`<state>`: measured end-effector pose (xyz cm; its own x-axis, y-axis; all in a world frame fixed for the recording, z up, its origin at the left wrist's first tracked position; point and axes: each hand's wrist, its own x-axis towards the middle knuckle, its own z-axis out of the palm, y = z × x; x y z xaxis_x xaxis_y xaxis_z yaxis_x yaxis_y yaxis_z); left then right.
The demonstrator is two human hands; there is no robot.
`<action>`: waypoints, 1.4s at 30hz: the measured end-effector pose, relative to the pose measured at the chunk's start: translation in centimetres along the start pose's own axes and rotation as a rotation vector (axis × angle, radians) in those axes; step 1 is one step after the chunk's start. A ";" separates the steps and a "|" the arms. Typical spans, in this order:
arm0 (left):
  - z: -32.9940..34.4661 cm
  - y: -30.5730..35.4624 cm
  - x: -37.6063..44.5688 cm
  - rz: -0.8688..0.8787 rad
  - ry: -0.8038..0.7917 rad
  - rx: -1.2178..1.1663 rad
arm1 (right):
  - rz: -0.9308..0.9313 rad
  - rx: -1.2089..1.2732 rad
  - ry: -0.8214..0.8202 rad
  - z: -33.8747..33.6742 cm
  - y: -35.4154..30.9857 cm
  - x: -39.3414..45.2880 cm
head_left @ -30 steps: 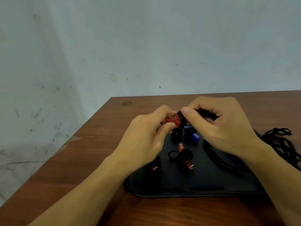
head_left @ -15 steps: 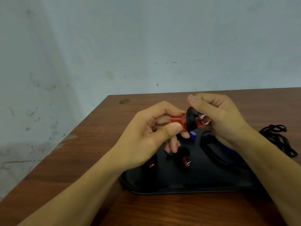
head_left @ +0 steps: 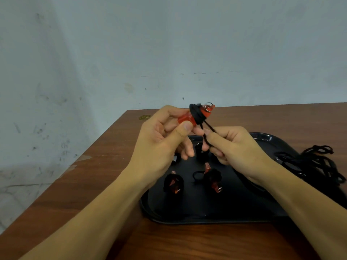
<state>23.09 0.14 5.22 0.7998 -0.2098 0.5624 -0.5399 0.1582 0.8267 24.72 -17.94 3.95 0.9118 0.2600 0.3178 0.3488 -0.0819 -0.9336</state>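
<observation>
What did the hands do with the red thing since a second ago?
The left hand lifted the red piece higher, gripping it as before. The right hand let go of its wound end, dropped lower and pinches a black cord strand leading down from it. The tray and the wound pieces on it stayed put.

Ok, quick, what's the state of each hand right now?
Left hand: closed, gripping the red piece wound with black cord.
Right hand: closed, pinching that cord just below the piece.
</observation>
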 end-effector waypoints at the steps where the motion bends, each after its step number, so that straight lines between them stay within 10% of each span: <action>1: -0.1 0.0 0.1 -0.005 0.022 0.014 | -0.010 -0.044 -0.003 0.1 0.1 -0.1; 21: -0.2 -0.4 0.0 -0.025 0.198 0.435 | -0.817 -0.829 0.401 0.3 -0.5 -0.4; 32: -0.4 -0.2 -0.1 -0.026 0.202 0.506 | -0.732 -0.529 0.193 1.5 -1.2 -1.1; 42: -0.3 0.0 -0.7 0.327 0.078 0.983 | -0.650 -0.604 0.319 0.9 -0.2 -0.4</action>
<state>22.66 0.60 4.81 0.5714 -0.2295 0.7879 -0.6813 -0.6678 0.2996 24.07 -17.15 3.90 0.4843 0.1615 0.8599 0.7814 -0.5219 -0.3421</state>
